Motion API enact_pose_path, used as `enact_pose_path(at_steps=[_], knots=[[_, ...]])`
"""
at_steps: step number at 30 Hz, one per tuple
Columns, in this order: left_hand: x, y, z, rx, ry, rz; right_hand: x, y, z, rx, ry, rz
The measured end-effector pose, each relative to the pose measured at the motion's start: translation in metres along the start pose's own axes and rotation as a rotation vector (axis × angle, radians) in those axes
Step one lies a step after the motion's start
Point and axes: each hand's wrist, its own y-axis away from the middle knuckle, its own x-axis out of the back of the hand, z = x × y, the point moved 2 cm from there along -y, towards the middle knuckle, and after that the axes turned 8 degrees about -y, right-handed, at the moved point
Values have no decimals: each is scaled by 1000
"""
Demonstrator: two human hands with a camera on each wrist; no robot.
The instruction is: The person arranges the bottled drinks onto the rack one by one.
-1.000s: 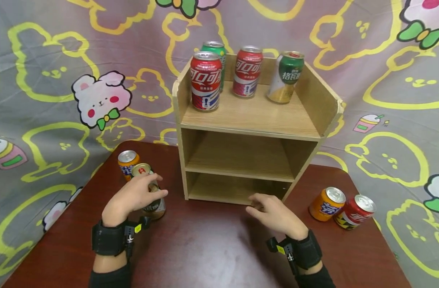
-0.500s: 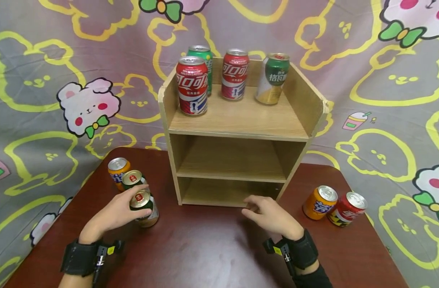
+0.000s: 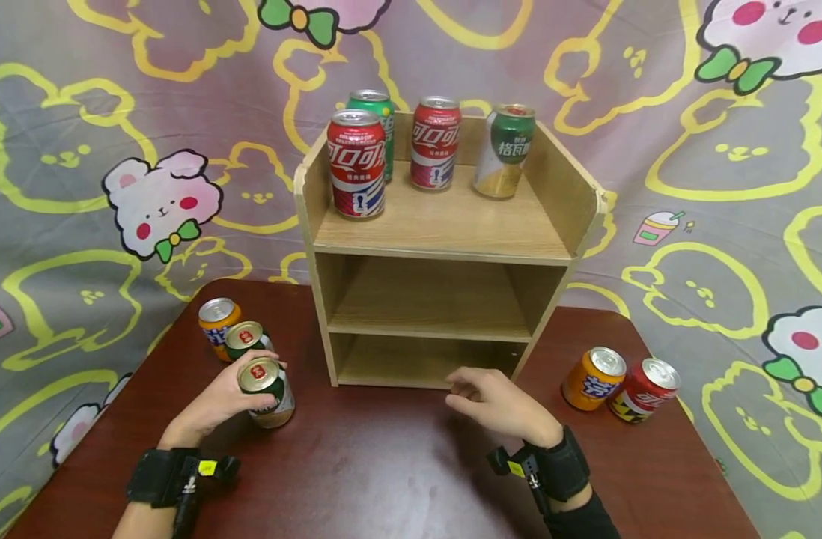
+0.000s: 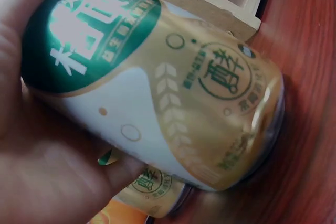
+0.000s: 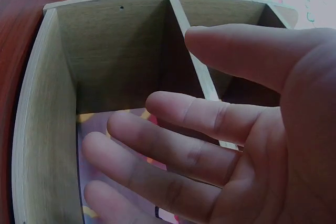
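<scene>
My left hand (image 3: 212, 400) grips a green, white and gold drink can (image 3: 259, 376), thumb on the near side and fingers round the far side. In the left wrist view this can (image 4: 173, 93) fills the middle, its base close to the table top. A second can of the same kind (image 3: 245, 338) stands right behind it, with an orange soda can (image 3: 217, 320) further back. My right hand (image 3: 501, 406) hovers in front of the shelf's lower right, holding nothing. In the right wrist view its fingers (image 5: 173, 150) are loosely spread before the shelf's compartments.
A wooden shelf (image 3: 445, 236) stands mid-table. Its top carries two red cola cans (image 3: 357, 168) (image 3: 436, 146), a green can (image 3: 379, 105) and a green, white and gold can (image 3: 505, 153). An orange can (image 3: 594, 380) and a red can (image 3: 645, 391) stand at right. Patterned cloth (image 3: 263, 97) hangs behind.
My left hand has brought the green and gold can slightly nearer, apart from its twin behind, and its fingers have wrapped round it. The head view has shifted; my right hand has barely moved.
</scene>
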Motion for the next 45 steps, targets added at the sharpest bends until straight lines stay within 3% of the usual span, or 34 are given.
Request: enact_pose_path(at_steps=[8,19,30,34,39,45], knots=[[-6,-3,1,8,-27,46,0,-1,0,5,-4,-10],[-20,-8,5,-110,-23,151,-1,-1,-1,12,-9,-24],[-31,-12,7,-58,38,199,-4,-2,0,24,-12,-32],[-38,-11,19,-81,17,198,-8,-2,0,14,5,-50],[-47,-13,46,-133,-47,213,-11,-3,0,-9,39,-61],[-63,-16,88,-194,25,217,-12,-5,2,-36,60,-68]])
